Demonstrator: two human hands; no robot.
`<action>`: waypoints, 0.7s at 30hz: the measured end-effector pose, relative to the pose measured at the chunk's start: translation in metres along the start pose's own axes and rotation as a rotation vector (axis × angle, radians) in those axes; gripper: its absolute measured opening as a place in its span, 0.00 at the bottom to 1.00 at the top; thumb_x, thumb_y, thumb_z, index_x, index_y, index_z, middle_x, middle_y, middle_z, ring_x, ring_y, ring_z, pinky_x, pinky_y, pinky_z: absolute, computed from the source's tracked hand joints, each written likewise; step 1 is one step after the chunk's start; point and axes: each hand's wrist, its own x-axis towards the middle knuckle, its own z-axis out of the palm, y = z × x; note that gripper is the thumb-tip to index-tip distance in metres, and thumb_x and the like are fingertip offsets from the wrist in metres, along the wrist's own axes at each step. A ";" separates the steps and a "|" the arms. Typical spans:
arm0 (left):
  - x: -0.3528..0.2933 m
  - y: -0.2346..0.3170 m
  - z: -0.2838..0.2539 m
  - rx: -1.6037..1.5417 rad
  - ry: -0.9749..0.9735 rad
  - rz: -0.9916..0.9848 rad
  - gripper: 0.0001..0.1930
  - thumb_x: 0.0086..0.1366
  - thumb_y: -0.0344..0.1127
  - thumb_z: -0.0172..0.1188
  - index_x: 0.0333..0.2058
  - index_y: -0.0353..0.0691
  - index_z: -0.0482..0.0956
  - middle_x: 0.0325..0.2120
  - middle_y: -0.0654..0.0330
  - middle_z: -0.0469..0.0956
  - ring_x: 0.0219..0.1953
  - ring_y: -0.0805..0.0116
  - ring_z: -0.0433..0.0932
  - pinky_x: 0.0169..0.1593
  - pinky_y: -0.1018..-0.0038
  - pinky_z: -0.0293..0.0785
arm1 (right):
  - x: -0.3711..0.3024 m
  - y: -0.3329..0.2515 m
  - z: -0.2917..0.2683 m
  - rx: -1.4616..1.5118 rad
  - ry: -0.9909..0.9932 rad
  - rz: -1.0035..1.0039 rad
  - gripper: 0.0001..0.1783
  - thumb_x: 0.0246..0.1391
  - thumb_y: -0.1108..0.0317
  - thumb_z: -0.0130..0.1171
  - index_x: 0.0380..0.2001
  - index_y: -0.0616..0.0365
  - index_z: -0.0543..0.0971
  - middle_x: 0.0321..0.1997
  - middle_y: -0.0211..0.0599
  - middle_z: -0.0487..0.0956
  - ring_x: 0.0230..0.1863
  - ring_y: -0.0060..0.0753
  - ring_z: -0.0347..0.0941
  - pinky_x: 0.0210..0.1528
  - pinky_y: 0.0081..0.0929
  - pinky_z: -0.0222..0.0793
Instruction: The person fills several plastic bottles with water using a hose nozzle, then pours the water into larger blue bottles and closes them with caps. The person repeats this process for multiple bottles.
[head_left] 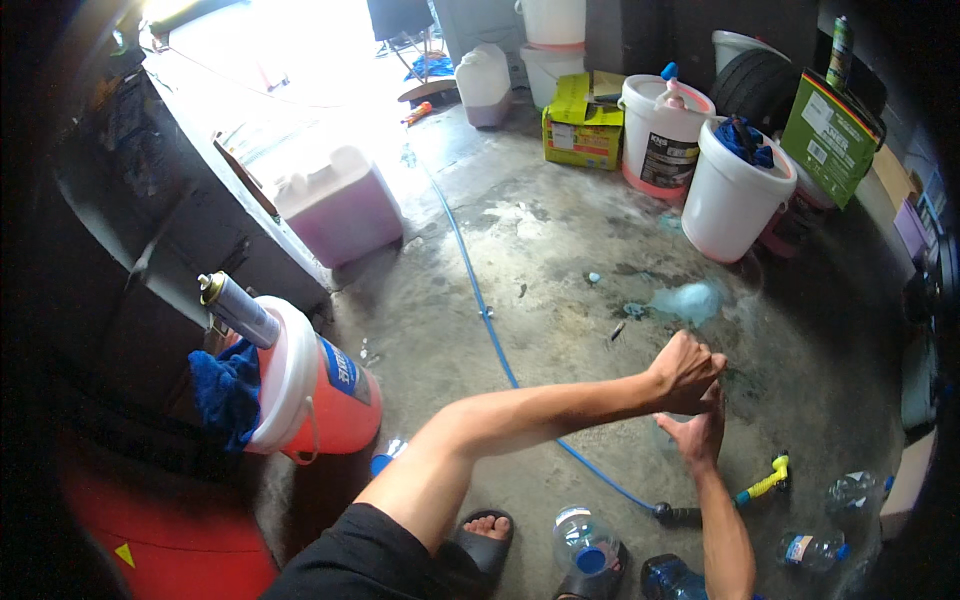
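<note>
My left hand (686, 368) is closed in a fist, held above the floor. Just below it, my right hand (700, 436) curls upward with its thumb out to the left, and the two hands meet. Something small and pale seems to sit between them, mostly hidden by the fingers. Under my right forearm lies a spray nozzle (765, 482), yellow and black, by the end of a blue hose (470, 262). A clear plastic bottle with a blue cap (584, 542) is near my feet, beside a dark blue bottle (672, 578).
Left stands a bucket of red liquid (345, 395) with a spray can (238, 308) and blue cloth. A jerrycan (340, 208) is by the doorway. White buckets (735, 205) and a green box (832, 140) line the back right. Clear bottles (812, 550) lie lower right.
</note>
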 end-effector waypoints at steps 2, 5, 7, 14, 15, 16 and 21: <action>-0.004 -0.011 0.000 0.026 0.155 0.357 0.24 0.65 0.53 0.65 0.53 0.46 0.81 0.41 0.50 0.82 0.45 0.54 0.84 0.40 0.57 0.83 | 0.002 0.001 -0.005 0.020 -0.008 0.019 0.68 0.30 0.55 0.89 0.71 0.62 0.58 0.70 0.59 0.69 0.70 0.68 0.66 0.70 0.54 0.67; -0.004 -0.015 0.004 -0.149 -0.079 0.336 0.19 0.60 0.40 0.66 0.50 0.46 0.84 0.44 0.50 0.78 0.51 0.51 0.80 0.45 0.57 0.84 | 0.005 0.002 -0.013 0.064 -0.020 0.007 0.66 0.30 0.55 0.89 0.71 0.60 0.61 0.69 0.59 0.70 0.69 0.66 0.69 0.69 0.51 0.68; -0.002 -0.015 0.003 -0.135 -0.093 0.310 0.11 0.61 0.36 0.64 0.41 0.39 0.85 0.41 0.50 0.79 0.45 0.49 0.83 0.42 0.57 0.85 | 0.006 0.001 -0.019 0.186 -0.085 0.121 0.64 0.31 0.55 0.88 0.71 0.59 0.63 0.68 0.58 0.72 0.68 0.63 0.69 0.69 0.50 0.68; 0.019 -0.003 -0.031 -0.082 -0.287 0.009 0.14 0.61 0.46 0.65 0.28 0.39 0.85 0.25 0.51 0.85 0.28 0.47 0.87 0.31 0.58 0.84 | 0.014 -0.002 -0.025 0.259 -0.051 0.166 0.66 0.31 0.57 0.89 0.73 0.57 0.62 0.68 0.53 0.74 0.69 0.58 0.71 0.70 0.46 0.68; 0.019 -0.005 -0.037 -0.057 -0.242 0.002 0.17 0.62 0.49 0.64 0.26 0.40 0.85 0.22 0.52 0.85 0.25 0.44 0.86 0.30 0.56 0.84 | 0.013 -0.001 -0.025 0.281 -0.030 0.214 0.66 0.31 0.58 0.89 0.73 0.57 0.61 0.68 0.53 0.73 0.69 0.57 0.70 0.70 0.46 0.68; 0.020 -0.010 -0.043 -0.092 -0.277 0.004 0.17 0.62 0.49 0.65 0.29 0.39 0.86 0.24 0.49 0.85 0.27 0.44 0.87 0.31 0.53 0.84 | 0.015 0.001 -0.024 0.389 -0.022 0.178 0.67 0.32 0.59 0.90 0.74 0.56 0.60 0.70 0.52 0.72 0.70 0.54 0.70 0.71 0.47 0.68; -0.032 -0.043 -0.041 -0.809 -0.093 0.034 0.20 0.58 0.34 0.75 0.47 0.37 0.81 0.40 0.52 0.86 0.43 0.63 0.87 0.47 0.65 0.82 | 0.009 0.011 -0.025 0.416 -0.039 0.170 0.74 0.28 0.45 0.91 0.76 0.53 0.58 0.71 0.54 0.71 0.70 0.55 0.69 0.70 0.51 0.69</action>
